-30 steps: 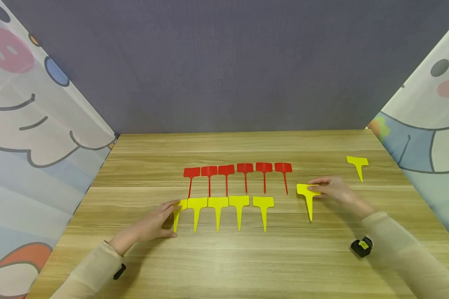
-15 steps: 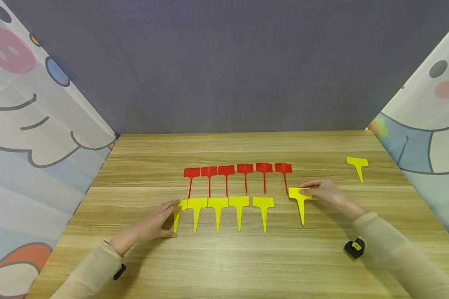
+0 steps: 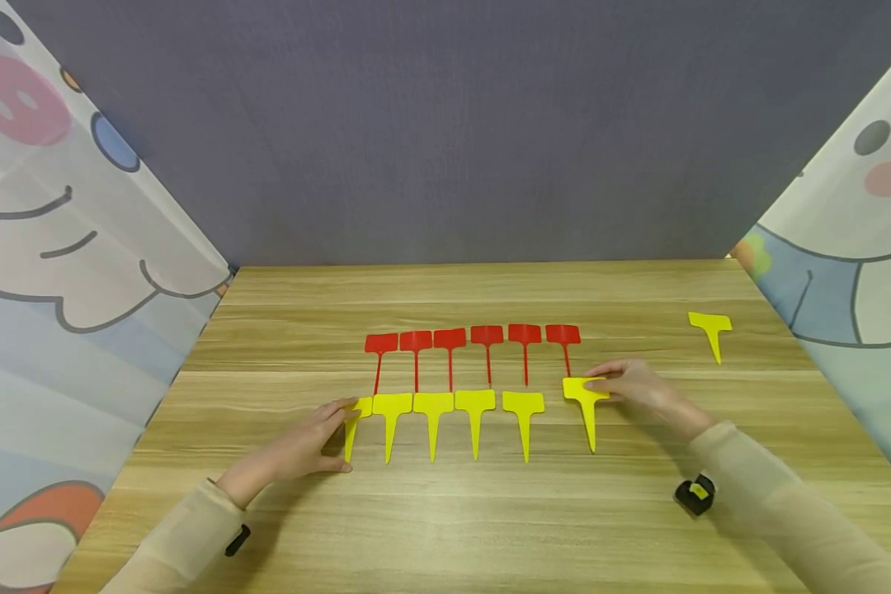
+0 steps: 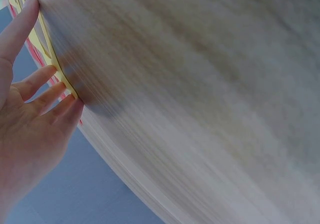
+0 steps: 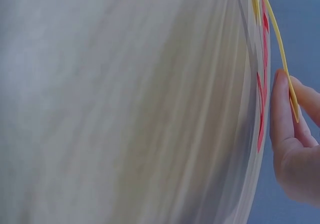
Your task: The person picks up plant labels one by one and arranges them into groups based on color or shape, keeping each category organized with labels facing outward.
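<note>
My right hand (image 3: 642, 392) pinches a yellow T-shaped plant label (image 3: 587, 406) by the right end of its head, between thumb and fingers. In the right wrist view this label (image 5: 282, 53) is seen edge-on, raised off the wood. My left hand (image 3: 310, 443) lies at the left end of a row of yellow labels. Its fingertips touch the head of the leftmost yellow label (image 3: 352, 425), partly covering it, and the thumb is by the stem's tip. Several more yellow labels (image 3: 434, 403) lie side by side, stems toward me, the rightmost one (image 3: 523, 403) slightly apart.
A row of several red plant labels (image 3: 487, 334) with thin stems lies behind the yellow row. One loose yellow label (image 3: 710, 323) rests at the back right of the wooden table (image 3: 445, 528). A grey panel (image 3: 445, 148) rises behind, with cartoon-printed cloths on both sides.
My right hand has brought its yellow label leftward and slightly nearer me, toward the right end of the yellow row. The left hand has stayed in place.
</note>
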Demonstrator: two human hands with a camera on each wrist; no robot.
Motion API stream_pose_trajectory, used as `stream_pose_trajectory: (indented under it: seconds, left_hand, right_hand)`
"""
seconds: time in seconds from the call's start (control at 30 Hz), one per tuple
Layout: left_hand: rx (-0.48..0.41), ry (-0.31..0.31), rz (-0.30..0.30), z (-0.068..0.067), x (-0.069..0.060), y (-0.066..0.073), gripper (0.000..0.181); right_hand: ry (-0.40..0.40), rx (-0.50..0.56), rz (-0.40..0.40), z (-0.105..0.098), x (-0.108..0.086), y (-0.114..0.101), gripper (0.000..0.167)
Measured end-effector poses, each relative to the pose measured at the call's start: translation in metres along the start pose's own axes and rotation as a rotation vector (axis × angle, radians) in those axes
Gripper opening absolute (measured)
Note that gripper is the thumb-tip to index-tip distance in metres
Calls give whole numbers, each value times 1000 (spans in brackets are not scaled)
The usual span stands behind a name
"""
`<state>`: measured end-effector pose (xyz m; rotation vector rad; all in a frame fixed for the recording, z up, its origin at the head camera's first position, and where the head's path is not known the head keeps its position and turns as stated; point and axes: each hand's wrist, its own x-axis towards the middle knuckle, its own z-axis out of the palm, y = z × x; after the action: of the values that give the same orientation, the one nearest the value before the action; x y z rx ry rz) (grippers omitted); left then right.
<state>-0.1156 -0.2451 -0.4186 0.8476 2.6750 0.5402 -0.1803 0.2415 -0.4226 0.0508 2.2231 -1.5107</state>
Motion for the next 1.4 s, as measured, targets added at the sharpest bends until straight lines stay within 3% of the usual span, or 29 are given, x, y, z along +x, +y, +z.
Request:
stream_pose_trajectory:
  seconds: [0.47, 0.93, 1.23, 1.4]
  left_hand:
    - [-6, 0, -2, 0, 1, 0, 70]
    - [0, 2, -4, 0, 1, 0, 71]
    - [-10, -7, -10, 0, 1, 0, 70]
    - [-11, -9, -12, 0, 1, 0, 70]
  right_hand:
    - [-13, 24, 4, 9, 2, 2, 40]
    - [27, -50, 23, 17, 3, 2, 40]
    - [58, -131, -1, 22, 5, 1, 35]
    - [95, -235, -21, 25, 4, -2, 31]
